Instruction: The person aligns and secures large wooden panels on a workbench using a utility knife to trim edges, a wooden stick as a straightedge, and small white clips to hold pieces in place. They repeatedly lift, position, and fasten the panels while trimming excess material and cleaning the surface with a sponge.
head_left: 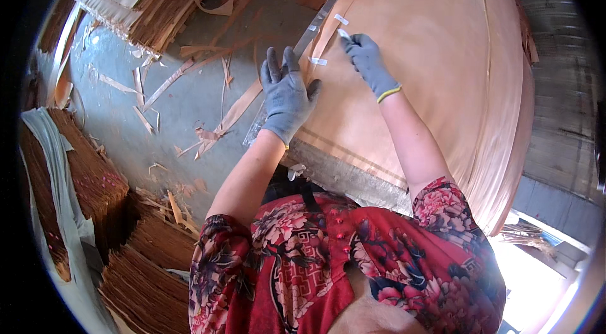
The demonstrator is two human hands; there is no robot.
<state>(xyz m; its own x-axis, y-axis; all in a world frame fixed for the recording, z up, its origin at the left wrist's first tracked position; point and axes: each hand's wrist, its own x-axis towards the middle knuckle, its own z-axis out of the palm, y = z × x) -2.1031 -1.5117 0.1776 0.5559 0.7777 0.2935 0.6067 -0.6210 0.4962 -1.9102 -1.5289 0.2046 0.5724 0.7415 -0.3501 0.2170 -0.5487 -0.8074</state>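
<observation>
A large pale-brown wood veneer sheet [416,62] lies in front of me on a stack of similar sheets. My left hand [285,94], in a grey glove, is at the sheet's left edge with its fingers stretched out, holding nothing. Over the sheet, my right hand [368,62], also gloved, is closed on a small whitish piece [344,35] that pokes out past the fingertips. Its exact kind is hidden by the fingers. Two short white tape strips [341,19] stick along the left border of the sheet, close to a narrow darker veneer strip [325,37].
Loose veneer scraps [218,129] are strewn on the grey floor [110,59] to my left. Veneer stacks stand at the far left [170,5] and near left [95,176], with a pale cloth [60,170] draped over the near one. A dark slatted surface [562,94] lies to the right.
</observation>
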